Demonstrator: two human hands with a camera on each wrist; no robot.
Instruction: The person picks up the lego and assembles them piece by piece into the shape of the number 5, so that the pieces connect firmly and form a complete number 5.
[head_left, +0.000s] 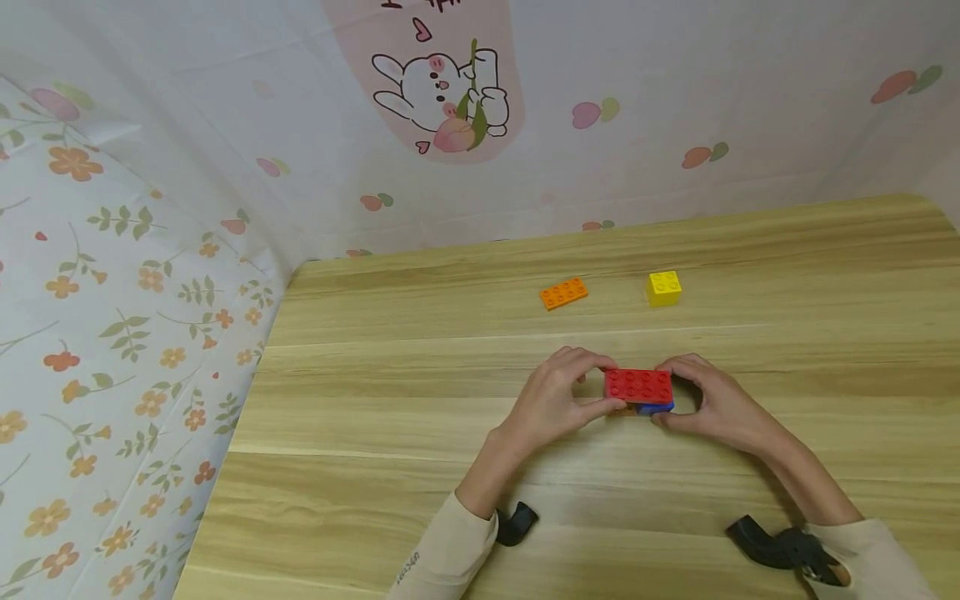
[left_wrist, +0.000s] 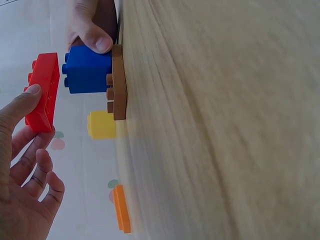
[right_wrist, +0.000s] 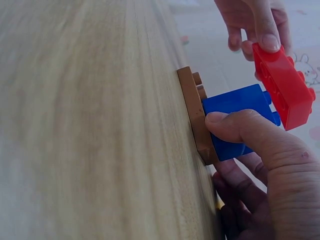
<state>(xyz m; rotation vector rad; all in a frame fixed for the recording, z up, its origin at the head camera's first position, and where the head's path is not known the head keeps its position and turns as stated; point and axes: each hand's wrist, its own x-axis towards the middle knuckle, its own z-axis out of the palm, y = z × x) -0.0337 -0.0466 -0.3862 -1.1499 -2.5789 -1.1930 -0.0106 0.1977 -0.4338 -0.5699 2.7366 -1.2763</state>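
The red brick (head_left: 637,387) is pinched between the thumb and fingers of the left hand (head_left: 551,398) and is held just above the blue brick, a gap being visible from the left wrist. The blue brick (left_wrist: 89,70) is gripped by the right hand (head_left: 722,406), thumb on its near side. Below the right fingertips, the blue brick is judged seated on the brown plate (left_wrist: 120,87), whose exposed studs extend toward the left fingers. The red brick is not yet joined. Beyond the left fingertips, the orange plate (head_left: 564,293) lies loose on the table (head_left: 360,400); beyond the right fingertips, the yellow brick (head_left: 663,288) stands unattached.
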